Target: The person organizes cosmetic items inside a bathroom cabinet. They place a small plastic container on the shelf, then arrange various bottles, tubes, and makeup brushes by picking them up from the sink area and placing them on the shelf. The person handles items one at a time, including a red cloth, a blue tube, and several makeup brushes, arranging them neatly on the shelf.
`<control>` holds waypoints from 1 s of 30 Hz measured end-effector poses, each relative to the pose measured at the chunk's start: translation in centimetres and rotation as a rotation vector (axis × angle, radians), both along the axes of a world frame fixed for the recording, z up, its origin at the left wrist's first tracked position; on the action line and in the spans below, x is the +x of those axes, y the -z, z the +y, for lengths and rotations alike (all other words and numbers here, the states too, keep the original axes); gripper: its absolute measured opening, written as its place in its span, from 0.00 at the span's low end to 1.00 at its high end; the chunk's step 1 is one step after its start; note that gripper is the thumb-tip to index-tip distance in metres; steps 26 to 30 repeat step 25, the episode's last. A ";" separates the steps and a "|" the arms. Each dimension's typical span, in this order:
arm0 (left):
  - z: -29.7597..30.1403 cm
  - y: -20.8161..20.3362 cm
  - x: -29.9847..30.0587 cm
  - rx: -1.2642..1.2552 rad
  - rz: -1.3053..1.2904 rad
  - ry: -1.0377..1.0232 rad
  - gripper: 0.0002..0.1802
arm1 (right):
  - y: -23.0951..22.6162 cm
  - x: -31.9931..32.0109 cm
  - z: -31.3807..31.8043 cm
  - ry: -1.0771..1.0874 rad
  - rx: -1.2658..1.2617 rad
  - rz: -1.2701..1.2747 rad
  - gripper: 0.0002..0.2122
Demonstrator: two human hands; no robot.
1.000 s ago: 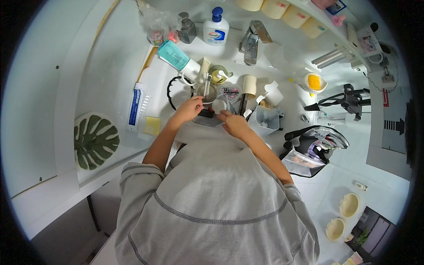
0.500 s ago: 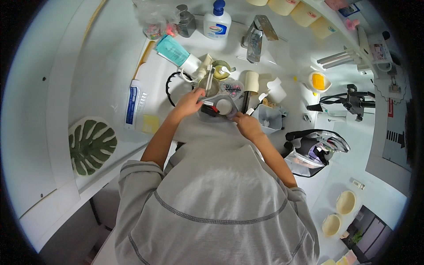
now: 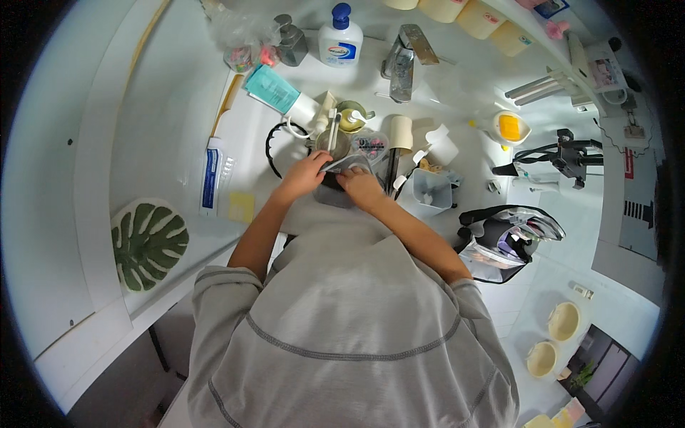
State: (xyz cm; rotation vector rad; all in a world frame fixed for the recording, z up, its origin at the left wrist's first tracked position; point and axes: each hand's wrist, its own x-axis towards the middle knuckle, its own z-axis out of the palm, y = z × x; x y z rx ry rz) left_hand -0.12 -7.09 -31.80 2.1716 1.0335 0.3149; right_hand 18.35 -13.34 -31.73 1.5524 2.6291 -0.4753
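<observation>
My left hand (image 3: 305,175) grips the left rim of a clear plastic container (image 3: 334,196) close in front of my shirt. Over the same container, my right hand (image 3: 362,187) reaches in with curled fingers. It covers most of the contents, and whatever those fingers hold is hidden. Just beyond stand a round cup with brushes (image 3: 332,145), a heart-shaped clear box (image 3: 369,145) with small pink and dark items, and a greenish pump bottle (image 3: 351,117). A black wavy headband (image 3: 269,150) lies to the left of them.
A teal-and-white tube (image 3: 275,89), a white pump bottle (image 3: 340,41) and a metal faucet (image 3: 404,68) stand farther back. Rightward are a cream roll (image 3: 401,134), another clear bin (image 3: 432,194) and an open black-edged pouch (image 3: 506,245). A toothpaste box (image 3: 211,178) lies left.
My right hand has moved left from the container's right side to inside it, covering the white round item and other contents. The left hand stays at the left rim. The view has shifted slightly.
</observation>
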 end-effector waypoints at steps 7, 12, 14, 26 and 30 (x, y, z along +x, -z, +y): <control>0.1 -0.1 -0.1 -0.001 -0.015 -0.005 0.19 | 3.5 -0.5 0.5 -0.076 -0.339 0.034 0.26; 0.2 0.2 0.0 0.032 -0.011 -0.018 0.19 | -2.5 0.4 -1.1 -0.089 -0.246 0.038 0.22; 0.1 -0.3 -0.1 0.046 -0.032 -0.021 0.19 | -3.6 1.8 -1.7 -0.037 -0.108 0.150 0.20; 1.2 -0.8 -1.4 0.215 0.022 -0.073 0.13 | -8.8 12.1 -4.8 0.456 0.098 0.156 0.14; 1.2 -0.8 -1.4 0.215 0.022 -0.073 0.13 | -8.8 12.1 -4.8 0.456 0.098 0.156 0.14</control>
